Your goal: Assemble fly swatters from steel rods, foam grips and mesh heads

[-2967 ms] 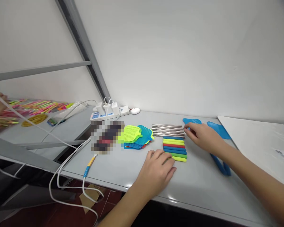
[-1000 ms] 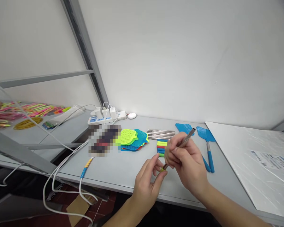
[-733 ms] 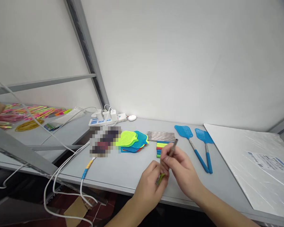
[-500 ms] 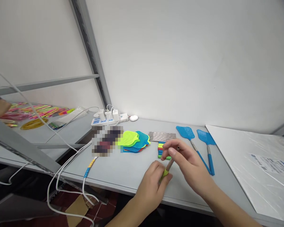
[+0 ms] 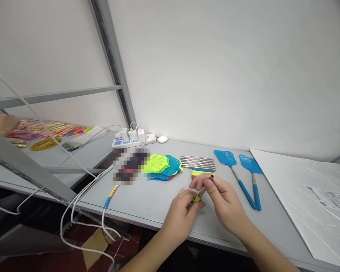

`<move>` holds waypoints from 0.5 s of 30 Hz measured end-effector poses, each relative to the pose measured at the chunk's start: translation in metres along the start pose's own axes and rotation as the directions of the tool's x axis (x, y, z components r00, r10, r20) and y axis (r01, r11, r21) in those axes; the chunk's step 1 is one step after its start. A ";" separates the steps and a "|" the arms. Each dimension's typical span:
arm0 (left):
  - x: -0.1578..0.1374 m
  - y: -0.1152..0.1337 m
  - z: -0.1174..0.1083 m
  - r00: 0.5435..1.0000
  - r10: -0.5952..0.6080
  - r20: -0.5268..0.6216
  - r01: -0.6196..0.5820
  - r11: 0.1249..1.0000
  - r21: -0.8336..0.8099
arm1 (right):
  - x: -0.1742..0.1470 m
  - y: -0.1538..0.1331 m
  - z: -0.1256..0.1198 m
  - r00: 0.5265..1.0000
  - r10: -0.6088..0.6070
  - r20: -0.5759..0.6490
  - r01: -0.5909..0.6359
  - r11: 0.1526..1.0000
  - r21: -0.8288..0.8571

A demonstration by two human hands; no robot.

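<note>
Far left, on a lower grey shelf: a blurred heap of pink and yellow sticks and a coil of yellow bands. Slanting above, a grey metal frame. White cables hanging off the edge of the grey table. At the back by the wall, a white power strip with chargers plugged in, and just right of it a small white oval object.

Toward the middle, a fanned stack of mesh swatter heads, green on top, blue beneath. Next, a row of bare metal rods, touching a row of coloured handles in front.

In front of these, above the table's near edge, both hands together. Left hand pinched shut on a yellow-green handle. Right hand gripping a thin metal rod, fingers closed round it, rod tilted down into the handle's end.

Further right, two blue fly swatters lying side by side, heads toward the wall. Far right, a large white sheet in clear wrap with a printed label.
</note>
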State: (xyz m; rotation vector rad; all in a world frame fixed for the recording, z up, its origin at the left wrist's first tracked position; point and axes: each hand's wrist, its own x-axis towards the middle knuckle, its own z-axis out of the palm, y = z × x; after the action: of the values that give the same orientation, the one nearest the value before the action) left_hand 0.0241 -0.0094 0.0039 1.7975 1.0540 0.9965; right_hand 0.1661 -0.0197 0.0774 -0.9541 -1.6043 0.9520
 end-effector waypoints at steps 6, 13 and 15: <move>0.001 0.003 -0.001 1.000 -0.011 -0.008 0.011 1.000 0.006 | 0.001 0.008 0.005 0.999 -0.032 -0.018 0.032 0.999 -0.025; 0.002 -0.001 0.001 1.000 -0.022 0.003 0.022 0.999 -0.043 | 0.000 0.013 0.009 1.000 -0.019 -0.018 0.018 0.999 -0.031; 0.002 -0.003 0.001 1.000 -0.029 0.002 0.029 0.999 -0.037 | 0.000 0.014 0.009 1.000 -0.013 -0.017 0.012 1.000 -0.025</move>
State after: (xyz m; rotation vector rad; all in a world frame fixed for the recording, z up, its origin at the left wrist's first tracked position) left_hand 0.0248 -0.0068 0.0019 1.7486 1.0514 0.9907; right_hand 0.1588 -0.0156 0.0625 -0.9659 -1.6095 0.9145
